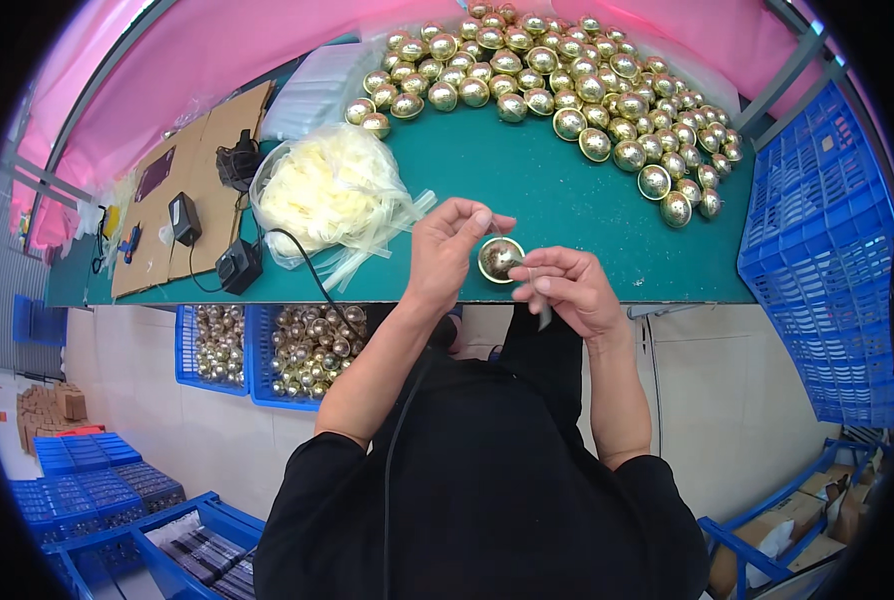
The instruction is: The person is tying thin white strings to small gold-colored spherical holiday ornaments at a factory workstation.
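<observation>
Right hand point(573, 290) grasps thin translucent strip point(545, 318) between thumb and fingers, above front edge of green tabletop point(682, 268). Left hand point(449, 250) raised opposite, thumb and fingertips drawn together; cannot tell whether anything is held. Single gold ball ornament point(500, 257) located between hands, near table edge. Pale yellow ribbon bundle point(332, 190) in clear bag, left of left hand. Heaped gold ball ornaments point(592, 90) along far side.
</observation>
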`<move>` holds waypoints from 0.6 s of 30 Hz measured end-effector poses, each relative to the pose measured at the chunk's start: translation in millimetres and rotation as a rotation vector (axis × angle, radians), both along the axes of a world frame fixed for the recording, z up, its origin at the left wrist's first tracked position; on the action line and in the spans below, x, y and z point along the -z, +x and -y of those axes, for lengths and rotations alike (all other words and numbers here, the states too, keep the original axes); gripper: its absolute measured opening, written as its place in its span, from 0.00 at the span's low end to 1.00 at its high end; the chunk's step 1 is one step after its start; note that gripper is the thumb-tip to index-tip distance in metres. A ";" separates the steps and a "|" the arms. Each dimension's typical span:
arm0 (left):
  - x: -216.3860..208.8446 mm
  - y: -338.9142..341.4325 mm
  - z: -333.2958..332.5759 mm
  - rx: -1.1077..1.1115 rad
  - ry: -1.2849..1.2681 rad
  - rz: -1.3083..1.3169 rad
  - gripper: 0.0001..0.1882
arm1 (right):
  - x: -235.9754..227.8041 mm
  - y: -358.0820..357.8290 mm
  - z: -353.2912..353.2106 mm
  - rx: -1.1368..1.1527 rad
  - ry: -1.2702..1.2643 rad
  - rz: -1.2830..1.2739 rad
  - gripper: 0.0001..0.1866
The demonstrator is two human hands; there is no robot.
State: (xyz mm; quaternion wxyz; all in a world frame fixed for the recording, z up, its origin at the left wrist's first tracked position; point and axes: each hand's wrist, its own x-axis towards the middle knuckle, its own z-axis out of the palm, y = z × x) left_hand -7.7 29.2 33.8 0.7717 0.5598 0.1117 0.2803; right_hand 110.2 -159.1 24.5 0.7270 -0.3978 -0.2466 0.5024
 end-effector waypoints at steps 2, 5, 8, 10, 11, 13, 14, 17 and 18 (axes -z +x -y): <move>1.3 -0.8 0.6 0.012 -0.013 -0.006 0.08 | -1.3 -4.9 -8.6 0.024 -0.004 0.112 0.15; 2.3 -4.1 3.3 0.006 -0.050 -0.043 0.08 | -9.1 -16.1 -17.6 0.060 -0.054 0.233 0.15; 0.3 -7.4 4.5 0.013 -0.075 -0.043 0.08 | -6.6 -22.4 -25.5 0.092 -0.070 0.351 0.14; -0.7 -9.3 5.0 0.025 -0.087 -0.031 0.08 | -4.8 -24.5 -30.1 0.130 -0.080 0.394 0.14; -1.0 -10.0 5.1 0.025 -0.087 -0.030 0.08 | -4.6 -25.4 -32.0 0.167 -0.089 0.434 0.14; -1.3 -10.9 5.4 0.022 -0.091 -0.011 0.08 | -5.5 -27.3 -34.9 0.180 -0.093 0.455 0.14; -2.4 -11.8 5.8 0.020 -0.091 -0.010 0.08 | -5.8 -27.8 -36.1 0.194 -0.098 0.475 0.14; -3.9 -14.7 5.8 0.014 -0.135 -0.011 0.08 | -6.6 -30.0 -37.1 0.154 -0.031 0.394 0.13; -2.1 -15.4 4.1 -0.001 -0.114 -0.020 0.07 | -6.3 -30.5 -37.0 0.152 -0.031 0.395 0.13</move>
